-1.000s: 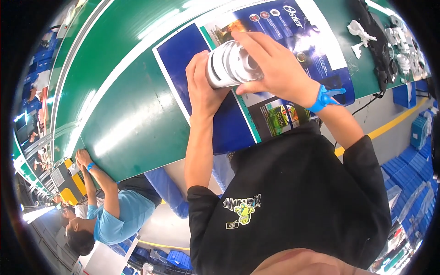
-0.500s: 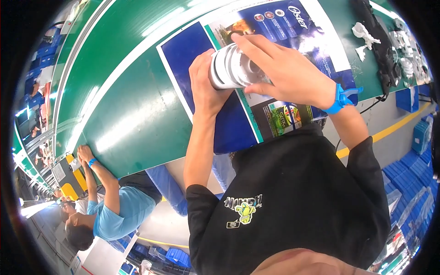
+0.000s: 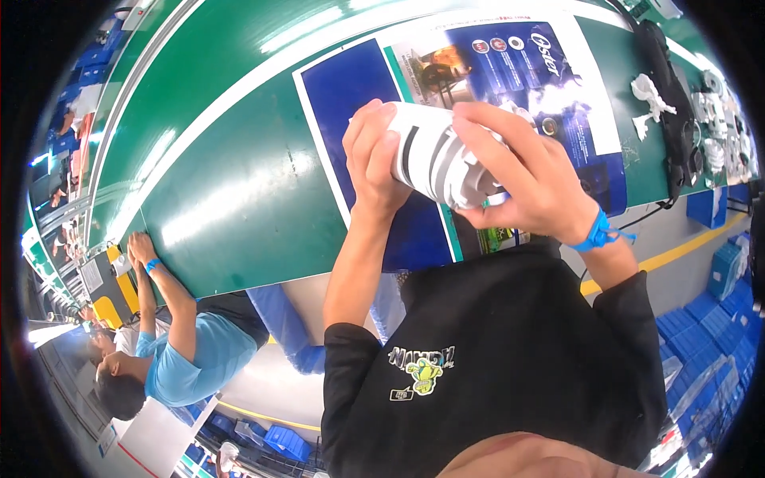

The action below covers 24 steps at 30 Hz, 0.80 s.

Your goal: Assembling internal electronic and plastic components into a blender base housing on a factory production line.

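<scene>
A white, roughly cylindrical plastic housing (image 3: pixel 430 150) is held tilted above the bench, its ridged end turned toward my right and down. It has a dark narrow slot in its side. My left hand (image 3: pixel 371 159) is wrapped round the smoother left end. The fingers of my right hand (image 3: pixel 535 171) are curved over the ridged right end, with the thumb beneath it. Under both hands lies a flat blue printed cardboard sheet (image 3: pixel 343 95) with pictures and a white border. The inside of the ridged end is partly hidden by my right fingers.
The green bench (image 3: pixel 231 207) runs away to the left, where a co-worker in a light blue shirt (image 3: pixel 209 358) leans at a yellow and black device (image 3: pixel 110 288). At right lie crumpled white scraps (image 3: pixel 652 97), a long black object (image 3: pixel 671 103) and several white parts (image 3: pixel 717 119).
Both hands have come slightly nearer to me and to the right with the white housing. Its ridged end has tipped downward, and its slotted side shows more.
</scene>
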{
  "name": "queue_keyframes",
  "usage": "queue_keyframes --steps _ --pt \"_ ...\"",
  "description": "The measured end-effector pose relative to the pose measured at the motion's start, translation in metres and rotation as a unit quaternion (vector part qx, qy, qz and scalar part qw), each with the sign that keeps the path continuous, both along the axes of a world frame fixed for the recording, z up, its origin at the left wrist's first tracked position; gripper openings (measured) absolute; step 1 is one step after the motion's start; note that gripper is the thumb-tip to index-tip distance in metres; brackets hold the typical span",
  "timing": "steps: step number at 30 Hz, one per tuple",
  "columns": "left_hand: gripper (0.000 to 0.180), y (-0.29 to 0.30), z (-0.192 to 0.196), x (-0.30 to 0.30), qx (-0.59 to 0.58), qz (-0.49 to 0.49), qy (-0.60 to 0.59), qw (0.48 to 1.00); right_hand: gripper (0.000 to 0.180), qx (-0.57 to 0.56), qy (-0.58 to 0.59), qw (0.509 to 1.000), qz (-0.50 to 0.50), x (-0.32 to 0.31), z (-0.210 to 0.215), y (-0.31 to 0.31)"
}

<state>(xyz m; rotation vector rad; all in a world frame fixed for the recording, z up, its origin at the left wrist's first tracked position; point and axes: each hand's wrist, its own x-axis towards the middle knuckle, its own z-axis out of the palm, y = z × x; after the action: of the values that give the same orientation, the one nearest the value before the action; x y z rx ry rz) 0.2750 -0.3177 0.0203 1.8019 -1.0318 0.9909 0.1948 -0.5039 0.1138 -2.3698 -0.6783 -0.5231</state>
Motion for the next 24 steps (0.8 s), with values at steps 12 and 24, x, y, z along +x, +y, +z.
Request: queue_keyframes --steps 12,24 --pt "0.069 0.0 -0.003 -0.004 -0.046 -0.071 0.069 0.994 0.076 0.111 0.003 0.994 -0.003 -0.012 0.008 0.004" --pt "0.086 0.004 -0.003 -0.01 -0.014 -0.04 0.135 0.99 0.081 0.059 0.053 0.995 -0.062 0.003 -0.007 0.013"
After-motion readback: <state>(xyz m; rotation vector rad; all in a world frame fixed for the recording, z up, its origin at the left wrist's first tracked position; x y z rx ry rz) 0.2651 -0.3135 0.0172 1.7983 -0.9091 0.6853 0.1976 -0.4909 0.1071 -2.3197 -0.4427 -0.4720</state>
